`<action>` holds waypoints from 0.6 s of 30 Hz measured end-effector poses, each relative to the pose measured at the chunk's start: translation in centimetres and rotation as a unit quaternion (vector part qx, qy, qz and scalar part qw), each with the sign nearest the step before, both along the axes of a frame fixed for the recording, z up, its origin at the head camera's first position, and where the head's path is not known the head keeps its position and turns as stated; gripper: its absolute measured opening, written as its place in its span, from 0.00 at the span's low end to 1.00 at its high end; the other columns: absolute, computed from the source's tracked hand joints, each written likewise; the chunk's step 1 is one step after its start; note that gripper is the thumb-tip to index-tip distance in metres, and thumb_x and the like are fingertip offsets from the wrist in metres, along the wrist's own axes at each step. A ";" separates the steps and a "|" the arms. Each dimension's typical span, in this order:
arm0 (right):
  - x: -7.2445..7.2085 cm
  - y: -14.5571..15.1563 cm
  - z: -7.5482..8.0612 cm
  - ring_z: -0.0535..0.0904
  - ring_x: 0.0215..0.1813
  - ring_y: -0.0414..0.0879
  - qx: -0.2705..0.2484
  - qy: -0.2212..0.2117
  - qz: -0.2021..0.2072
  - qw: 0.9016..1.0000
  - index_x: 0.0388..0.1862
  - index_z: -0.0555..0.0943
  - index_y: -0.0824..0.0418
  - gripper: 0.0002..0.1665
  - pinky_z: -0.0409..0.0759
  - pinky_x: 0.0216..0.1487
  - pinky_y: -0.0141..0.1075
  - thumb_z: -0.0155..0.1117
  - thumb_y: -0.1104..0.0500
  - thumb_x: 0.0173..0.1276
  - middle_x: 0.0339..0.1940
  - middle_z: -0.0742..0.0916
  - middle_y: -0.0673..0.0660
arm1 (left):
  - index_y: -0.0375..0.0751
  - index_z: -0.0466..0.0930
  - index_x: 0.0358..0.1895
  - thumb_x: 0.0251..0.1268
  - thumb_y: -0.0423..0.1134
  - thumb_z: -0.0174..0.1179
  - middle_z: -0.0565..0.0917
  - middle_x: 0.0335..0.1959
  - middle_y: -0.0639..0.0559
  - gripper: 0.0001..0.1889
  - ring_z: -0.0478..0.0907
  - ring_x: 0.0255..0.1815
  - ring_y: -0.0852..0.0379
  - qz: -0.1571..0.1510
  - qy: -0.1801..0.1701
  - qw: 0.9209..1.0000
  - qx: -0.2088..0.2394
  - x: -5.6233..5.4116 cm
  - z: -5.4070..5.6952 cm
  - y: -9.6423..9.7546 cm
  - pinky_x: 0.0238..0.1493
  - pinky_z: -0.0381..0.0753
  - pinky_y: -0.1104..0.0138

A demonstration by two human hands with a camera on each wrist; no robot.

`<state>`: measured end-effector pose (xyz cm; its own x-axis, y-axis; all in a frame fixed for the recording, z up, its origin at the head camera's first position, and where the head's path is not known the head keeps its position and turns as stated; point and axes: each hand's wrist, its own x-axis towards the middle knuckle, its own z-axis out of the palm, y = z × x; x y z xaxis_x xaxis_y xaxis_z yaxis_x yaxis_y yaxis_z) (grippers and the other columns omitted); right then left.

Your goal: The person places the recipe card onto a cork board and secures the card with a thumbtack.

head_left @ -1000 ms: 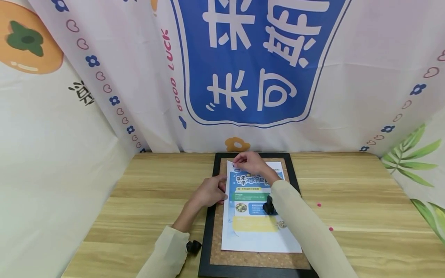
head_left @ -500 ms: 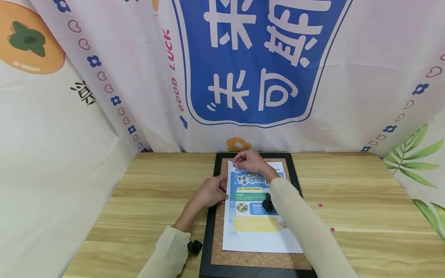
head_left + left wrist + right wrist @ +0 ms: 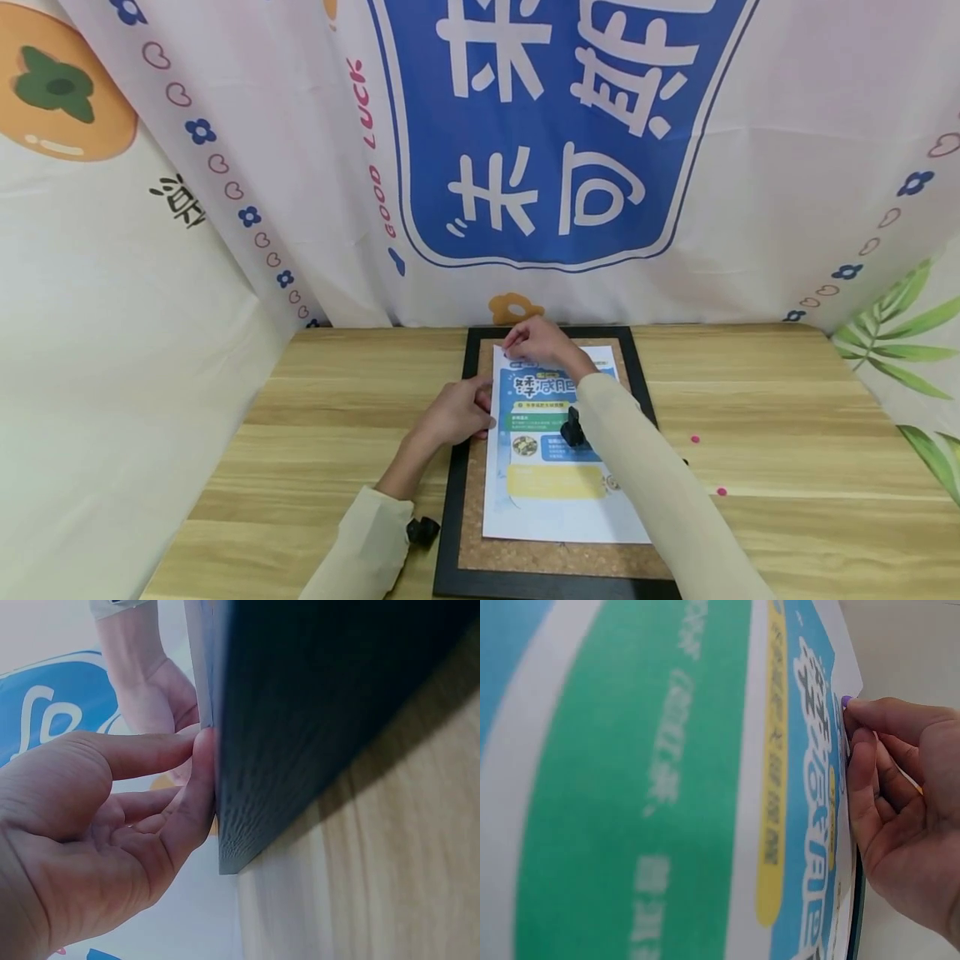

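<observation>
Far left, an orange persimmon print [image 3: 63, 96] is glowing on the white cloth, with the wood-grain tabletop [image 3: 315, 417] spreading below. Moving right, my left sleeve [image 3: 367, 542] is slanting up from the bottom edge, a small black device [image 3: 423, 532] sitting at its cuff. And here's my left grip [image 3: 459, 412], closing narrow, thumb and finger pinching at the left edge of the printed poster [image 3: 540, 479]! That poster is lying on the corkboard [image 3: 562, 558], bare cork showing beneath its bottom edge and the black frame [image 3: 555, 585] bordering it. Up at the poster's top-left corner, my right grip [image 3: 542, 342] is pinching a tiny purple tack [image 3: 846, 700] right at the paper; whether its point is piercing the cork, I'm not managing to see. My right sleeve [image 3: 660, 467] is crossing the poster's lower right, hiding that corner. Beyond it, two little pink discs [image 3: 722, 492] are resting on the tabletop, and green leaves [image 3: 911, 354] are decorating the cloth at far right.
</observation>
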<state>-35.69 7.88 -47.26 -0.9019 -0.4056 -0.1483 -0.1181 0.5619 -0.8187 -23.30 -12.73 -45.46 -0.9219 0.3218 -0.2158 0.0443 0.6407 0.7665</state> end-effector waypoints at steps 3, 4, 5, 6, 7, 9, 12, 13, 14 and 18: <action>0.0 -0.3 0.2 0.82 0.41 0.47 0.006 -0.008 -0.013 1.000 0.46 0.92 0.56 0.07 0.80 0.43 0.34 0.70 0.59 0.73 0.43 0.92 0.55 | 0.32 0.71 0.76 0.66 0.22 0.68 0.82 0.38 0.44 0.34 0.83 0.27 0.56 0.000 -0.003 1.000 0.000 0.0 0.1 0.0 0.30 0.87 0.67; 0.0 -0.3 0.3 0.82 0.42 0.47 0.009 -0.011 -0.017 1.000 0.46 0.92 0.56 0.07 0.80 0.44 0.35 0.71 0.59 0.73 0.43 0.92 0.55 | 0.32 0.71 0.76 0.67 0.23 0.68 0.82 0.38 0.44 0.34 0.83 0.28 0.55 -0.001 -0.003 1.000 -0.001 0.0 0.1 0.0 0.30 0.87 0.67; 0.0 -0.4 0.4 0.82 0.42 0.48 0.014 -0.013 -0.021 1.000 0.46 0.92 0.56 0.08 0.80 0.44 0.35 0.71 0.59 0.73 0.43 0.91 0.55 | 0.33 0.71 0.76 0.67 0.23 0.68 0.82 0.38 0.44 0.33 0.83 0.28 0.55 -0.001 -0.005 1.000 0.000 0.0 0.1 0.0 0.30 0.87 0.67; -0.1 -0.4 0.5 0.82 0.42 0.48 0.019 -0.013 -0.024 0.999 0.47 0.92 0.56 0.08 0.79 0.44 0.35 0.71 0.58 0.73 0.43 0.91 0.55 | 0.33 0.71 0.75 0.67 0.23 0.68 0.82 0.38 0.44 0.33 0.83 0.28 0.54 -0.001 -0.005 1.000 0.000 0.0 0.1 0.0 0.30 0.87 0.67; -0.1 -0.5 0.6 0.82 0.43 0.48 0.023 -0.015 -0.027 0.999 0.47 0.92 0.56 0.08 0.79 0.44 0.35 0.71 0.58 0.73 0.43 0.91 0.55 | 0.33 0.72 0.75 0.67 0.23 0.68 0.82 0.38 0.44 0.33 0.83 0.28 0.54 -0.001 -0.005 1.000 0.000 0.0 0.1 0.0 0.31 0.87 0.67; -0.2 -0.6 0.8 0.82 0.43 0.49 0.032 -0.017 -0.032 0.999 0.47 0.93 0.56 0.08 0.79 0.44 0.35 0.71 0.58 0.74 0.44 0.92 0.55 | 0.33 0.71 0.76 0.67 0.23 0.68 0.82 0.39 0.44 0.33 0.83 0.28 0.54 -0.002 -0.005 1.000 -0.001 -0.1 0.1 0.0 0.31 0.86 0.67; -0.3 -0.7 1.1 0.83 0.43 0.49 0.041 -0.020 -0.039 0.998 0.46 0.93 0.56 0.07 0.79 0.43 0.34 0.71 0.58 0.74 0.45 0.92 0.56 | 0.33 0.71 0.77 0.67 0.23 0.68 0.83 0.39 0.45 0.34 0.83 0.28 0.54 -0.002 -0.005 1.000 -0.002 -0.2 0.1 0.0 0.30 0.85 0.67; -0.3 -0.7 1.1 0.83 0.43 0.48 0.042 -0.019 -0.040 0.998 0.45 0.93 0.56 0.07 0.79 0.43 0.34 0.72 0.58 0.74 0.45 0.92 0.56 | 0.32 0.70 0.77 0.67 0.24 0.68 0.83 0.39 0.45 0.34 0.83 0.28 0.55 -0.002 -0.004 1.000 -0.003 -0.2 0.1 0.0 0.30 0.85 0.67; -0.3 -0.7 1.1 0.83 0.42 0.48 0.042 -0.019 -0.041 0.998 0.45 0.93 0.56 0.07 0.79 0.42 0.34 0.72 0.58 0.73 0.45 0.92 0.56 | 0.32 0.70 0.77 0.67 0.24 0.68 0.83 0.39 0.45 0.34 0.83 0.28 0.55 -0.002 -0.005 1.000 -0.003 -0.2 0.1 0.0 0.30 0.85 0.67; -0.4 -0.8 0.7 0.83 0.40 0.47 0.042 -0.009 -0.037 0.998 0.46 0.94 0.56 0.08 0.79 0.40 0.32 0.73 0.57 0.73 0.44 0.93 0.56 | 0.32 0.70 0.77 0.68 0.24 0.68 0.83 0.39 0.45 0.34 0.83 0.29 0.55 -0.001 -0.010 1.000 -0.004 -0.2 0.0 -0.1 0.31 0.86 0.67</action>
<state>-36.08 7.11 -46.55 -0.9260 -0.3230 -0.1952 -0.0596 0.6359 -0.7695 -23.46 -12.87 -45.47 -0.9168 0.3214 -0.2372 0.0299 0.6472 0.7617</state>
